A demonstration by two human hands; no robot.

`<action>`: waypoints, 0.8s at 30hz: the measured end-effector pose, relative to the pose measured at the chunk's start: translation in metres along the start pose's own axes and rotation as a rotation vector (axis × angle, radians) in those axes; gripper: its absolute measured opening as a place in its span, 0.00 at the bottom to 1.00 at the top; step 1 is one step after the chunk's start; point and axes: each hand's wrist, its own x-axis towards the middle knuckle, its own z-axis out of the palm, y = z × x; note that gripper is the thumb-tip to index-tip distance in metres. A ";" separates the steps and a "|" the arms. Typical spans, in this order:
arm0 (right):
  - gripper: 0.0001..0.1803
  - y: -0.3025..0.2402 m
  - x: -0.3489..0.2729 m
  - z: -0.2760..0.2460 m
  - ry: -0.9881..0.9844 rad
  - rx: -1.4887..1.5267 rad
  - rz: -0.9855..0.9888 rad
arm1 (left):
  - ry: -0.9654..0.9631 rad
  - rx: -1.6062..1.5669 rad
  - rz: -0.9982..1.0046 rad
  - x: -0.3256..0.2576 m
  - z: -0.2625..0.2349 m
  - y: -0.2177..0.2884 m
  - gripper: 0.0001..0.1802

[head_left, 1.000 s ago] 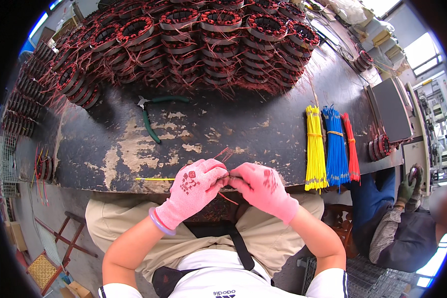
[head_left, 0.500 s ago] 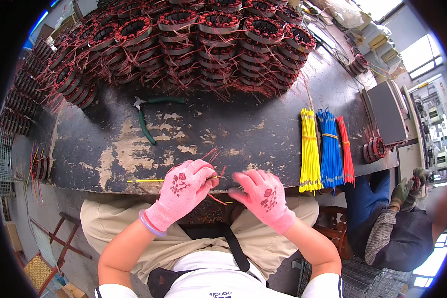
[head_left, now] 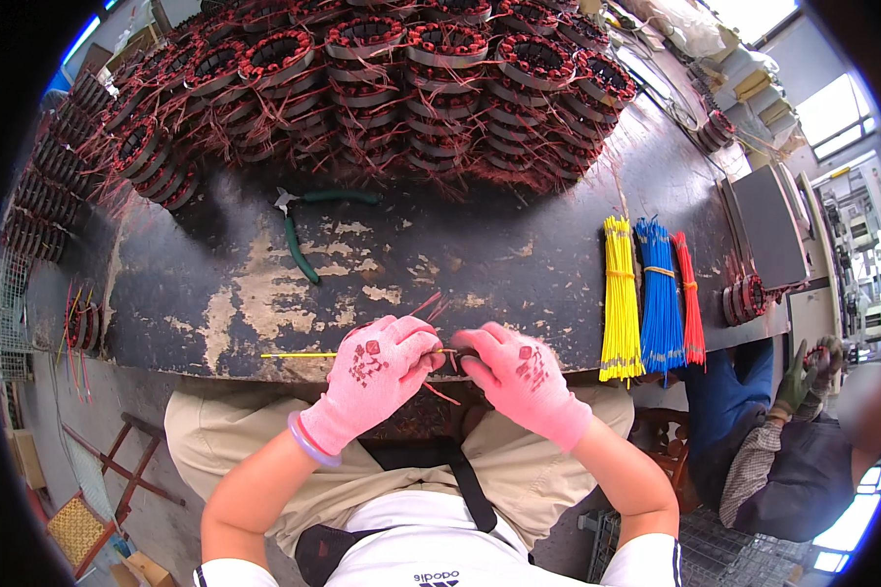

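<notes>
My left hand [head_left: 384, 367], in a pink knit glove, is closed on a yellow wire [head_left: 296, 355], whose long end sticks out to the left. Thin red leads [head_left: 433, 306] poke out above and below the same fingers; what they belong to is hidden by the glove. Facing it, my right hand [head_left: 521, 377], gloved alike, pinches at the short wire end between the two hands. The fingertips nearly meet there, over the table's front edge. Further back lie green-handled cutters [head_left: 338, 197] with their handles spread.
Stacks of wound stator rings [head_left: 362, 93] with red leads fill the table's back. Bundles of yellow [head_left: 620, 303], blue [head_left: 661, 303] and red wires [head_left: 689, 298] lie at the right. A few more rings [head_left: 744, 298] stand beyond. A co-worker [head_left: 793, 440] sits far right.
My right hand has moved left and closed its fingertips on the wire end beside my left hand. My left hand keeps its grip; the view has shifted slightly.
</notes>
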 end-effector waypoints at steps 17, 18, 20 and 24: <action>0.19 0.003 -0.010 0.010 0.363 -0.401 -0.324 | -0.013 -0.003 0.011 0.001 -0.001 0.000 0.10; 0.22 0.006 -0.010 0.013 0.321 -0.445 -0.330 | -0.019 -0.003 0.013 0.001 -0.002 0.000 0.10; 0.21 0.010 -0.006 0.021 0.324 -0.400 -0.323 | -0.019 -0.001 0.010 0.000 -0.002 -0.001 0.10; 0.20 0.012 -0.004 0.028 0.333 -0.284 -0.276 | -0.034 0.003 0.016 0.000 -0.002 -0.002 0.09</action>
